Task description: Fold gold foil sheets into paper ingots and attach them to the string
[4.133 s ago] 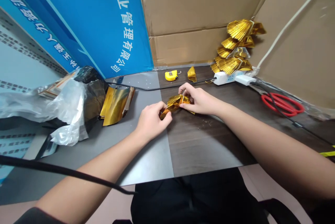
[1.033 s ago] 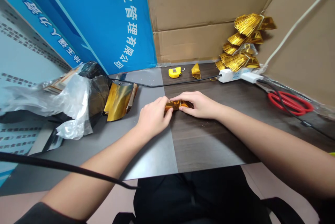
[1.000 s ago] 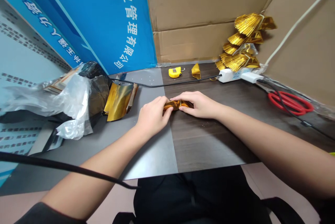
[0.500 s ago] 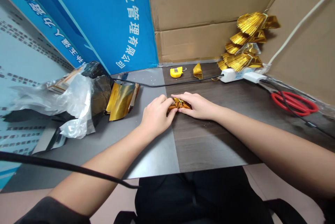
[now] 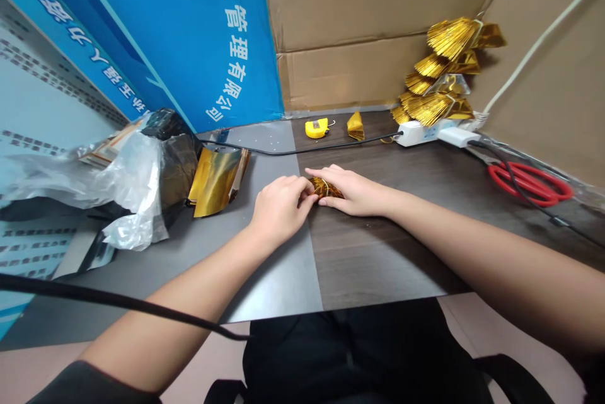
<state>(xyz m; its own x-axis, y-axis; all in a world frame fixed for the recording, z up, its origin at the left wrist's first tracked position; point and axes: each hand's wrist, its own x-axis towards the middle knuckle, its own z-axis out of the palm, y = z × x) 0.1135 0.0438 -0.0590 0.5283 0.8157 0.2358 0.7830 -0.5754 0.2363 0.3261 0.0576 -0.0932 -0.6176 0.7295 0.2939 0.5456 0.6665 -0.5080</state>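
Note:
Between my two hands, low over the dark wood-grain part of the table, is a pleated piece of gold foil paper [image 5: 325, 187] with a pale band around its middle. My left hand [image 5: 283, 205] pinches its left end between thumb and fingers. My right hand [image 5: 357, 191] grips the other end, its index finger stretched along the far side and its thumb on the near side. My fingers hide both ends of the paper. A stack of flat gold foil sheets [image 5: 215, 180] lies left of my left hand.
Finished-looking pleated gold fans [image 5: 444, 76] are stacked at the back right by a white power strip [image 5: 416, 134]. Red-handled scissors [image 5: 529, 183] lie at right. A yellow tape measure [image 5: 316, 128], a small folded gold piece [image 5: 355, 126] and a black cable [image 5: 283, 153] lie behind my hands. Plastic-wrapped bundles [image 5: 142, 171] stand left.
My left fingers have shifted slightly at the left end of the gold paper, showing more of its pleats there. My right hand stays nearly in place. The whole view has shifted a little.

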